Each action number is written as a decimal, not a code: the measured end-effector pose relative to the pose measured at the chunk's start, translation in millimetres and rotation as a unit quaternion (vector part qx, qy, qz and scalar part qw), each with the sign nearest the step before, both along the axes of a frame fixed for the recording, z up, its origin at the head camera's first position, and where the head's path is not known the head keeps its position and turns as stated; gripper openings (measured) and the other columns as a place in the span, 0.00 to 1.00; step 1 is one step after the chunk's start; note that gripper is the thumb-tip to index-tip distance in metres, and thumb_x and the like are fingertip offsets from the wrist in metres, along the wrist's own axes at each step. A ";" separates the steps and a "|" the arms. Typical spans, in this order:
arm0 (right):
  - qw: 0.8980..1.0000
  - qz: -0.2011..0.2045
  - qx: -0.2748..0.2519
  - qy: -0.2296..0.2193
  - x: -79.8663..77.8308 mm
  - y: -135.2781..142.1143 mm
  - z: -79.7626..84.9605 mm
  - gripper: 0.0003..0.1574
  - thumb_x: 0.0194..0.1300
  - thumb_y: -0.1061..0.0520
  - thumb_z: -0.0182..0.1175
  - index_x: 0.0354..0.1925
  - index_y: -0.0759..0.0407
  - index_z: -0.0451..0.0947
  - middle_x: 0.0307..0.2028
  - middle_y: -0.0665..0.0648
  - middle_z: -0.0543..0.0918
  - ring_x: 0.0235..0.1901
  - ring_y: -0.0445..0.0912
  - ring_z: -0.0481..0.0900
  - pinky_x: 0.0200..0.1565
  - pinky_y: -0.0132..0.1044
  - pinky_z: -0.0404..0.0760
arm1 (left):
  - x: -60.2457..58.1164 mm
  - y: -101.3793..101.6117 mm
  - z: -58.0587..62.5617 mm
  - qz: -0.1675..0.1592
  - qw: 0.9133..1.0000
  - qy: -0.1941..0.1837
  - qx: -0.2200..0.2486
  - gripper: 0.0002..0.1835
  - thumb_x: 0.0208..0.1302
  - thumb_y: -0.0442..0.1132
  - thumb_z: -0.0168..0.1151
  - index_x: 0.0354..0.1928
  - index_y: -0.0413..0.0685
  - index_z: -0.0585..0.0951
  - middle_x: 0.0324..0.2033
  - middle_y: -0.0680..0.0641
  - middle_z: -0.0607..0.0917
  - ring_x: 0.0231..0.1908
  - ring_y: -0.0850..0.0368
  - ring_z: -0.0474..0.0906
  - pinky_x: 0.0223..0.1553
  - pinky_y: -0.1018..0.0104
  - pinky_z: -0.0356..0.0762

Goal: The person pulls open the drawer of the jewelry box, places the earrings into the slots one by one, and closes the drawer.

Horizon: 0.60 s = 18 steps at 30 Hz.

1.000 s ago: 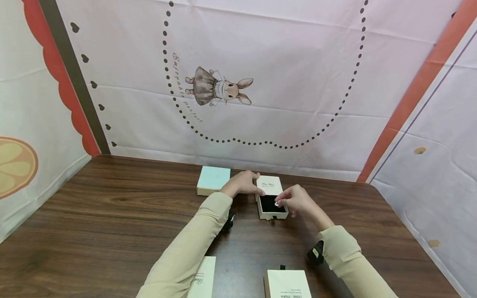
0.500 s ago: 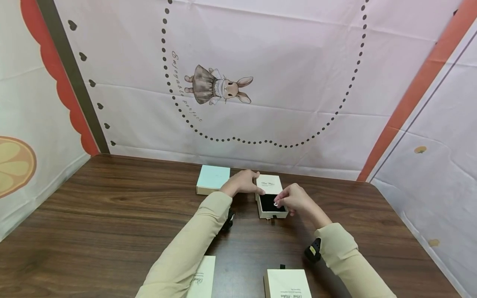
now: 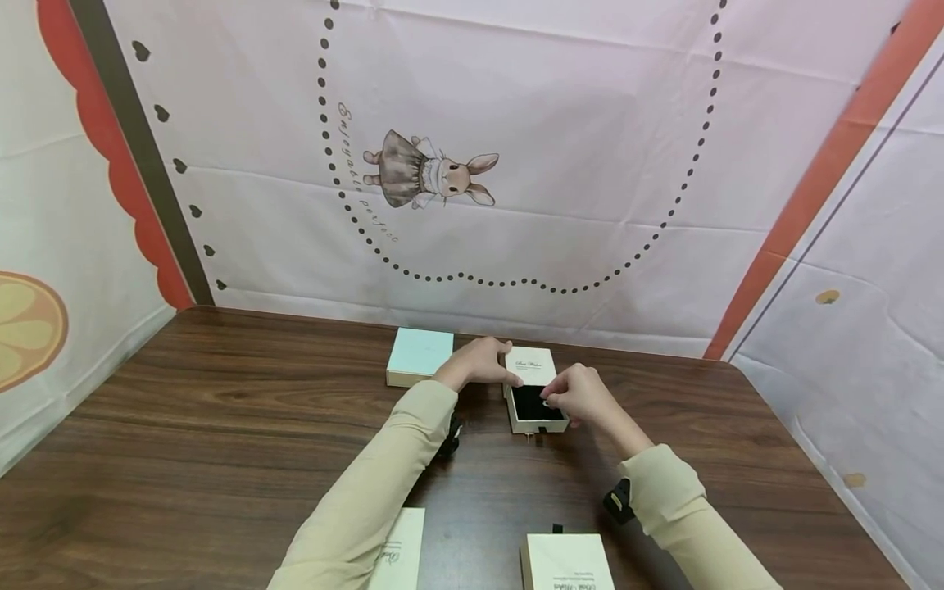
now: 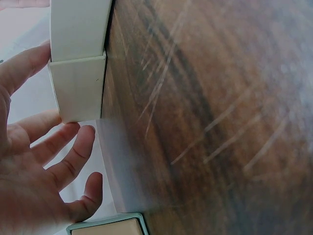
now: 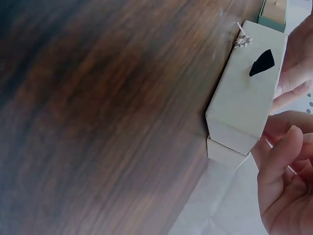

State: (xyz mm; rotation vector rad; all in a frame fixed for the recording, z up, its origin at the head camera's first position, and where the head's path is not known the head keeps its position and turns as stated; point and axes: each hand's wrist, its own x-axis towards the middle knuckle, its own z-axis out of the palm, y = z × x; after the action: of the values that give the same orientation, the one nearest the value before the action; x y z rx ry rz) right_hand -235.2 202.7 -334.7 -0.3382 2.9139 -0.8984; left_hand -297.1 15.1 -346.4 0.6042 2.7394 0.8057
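Observation:
A small cream drawer box [image 3: 529,365] stands at the back of the table, its drawer pulled out toward me and lined with black foam [image 3: 529,401]. My left hand [image 3: 479,360] holds the box at its left side, thumb near the front of the sleeve and a finger at the back. Over the foam, my right hand [image 3: 583,395] pinches a small silver earring [image 3: 546,403], partly hidden by the fingertips. A second silver earring [image 5: 243,41] with a pin lies on the table before the drawer, beside its black pull tab [image 5: 262,62].
Left of the cream box stands a pale blue-lidded box [image 3: 420,352]. Two more cream boxes lie near me, one partly under my left forearm [image 3: 401,551] and one to the right [image 3: 568,561]. A printed cloth [image 3: 575,164] hangs behind the table.
My right hand has lowered slightly, with the earring closer to the black foam and less of it showing. The left hand keeps its place on the box.

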 end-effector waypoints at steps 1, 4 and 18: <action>1.000 0.002 0.000 -0.001 0.0 0.7 -0.1 0.08 0.54 0.68 0.58 0.27 0.63 0.84 0.20 0.54 0.83 0.05 0.37 0.65 0.13 0.33 0.74 | 0.3 0.1 0.0 0.001 1.000 0.000 0.000 0.41 0.50 0.57 0.66 0.66 0.53 0.63 0.64 0.52 0.64 0.62 0.52 0.61 0.58 0.57 0.64; 1.000 0.011 -0.001 -0.007 0.0 2.9 0.4 0.07 0.55 0.67 0.58 0.27 0.62 0.84 0.21 0.53 0.83 0.05 0.37 0.66 0.14 0.33 0.74 | 1.3 0.3 0.3 0.003 1.000 -0.001 0.000 0.41 0.50 0.56 0.66 0.66 0.53 0.63 0.65 0.52 0.64 0.62 0.52 0.61 0.58 0.57 0.64; 0.993 -0.028 -0.090 -0.068 -2.9 11.9 -0.3 0.06 0.57 0.66 0.59 0.33 0.65 0.83 0.25 0.55 0.83 0.07 0.38 0.65 0.15 0.33 0.72 | 0.5 1.1 0.1 0.000 1.000 0.007 -0.002 0.41 0.50 0.57 0.66 0.66 0.53 0.64 0.64 0.52 0.64 0.62 0.51 0.62 0.58 0.56 0.64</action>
State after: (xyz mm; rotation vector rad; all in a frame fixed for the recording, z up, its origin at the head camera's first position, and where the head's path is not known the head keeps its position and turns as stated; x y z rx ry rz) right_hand -238.1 214.6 -335.0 -0.1966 2.7369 -1.1488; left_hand -296.5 16.2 -346.3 0.6097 2.7526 0.7995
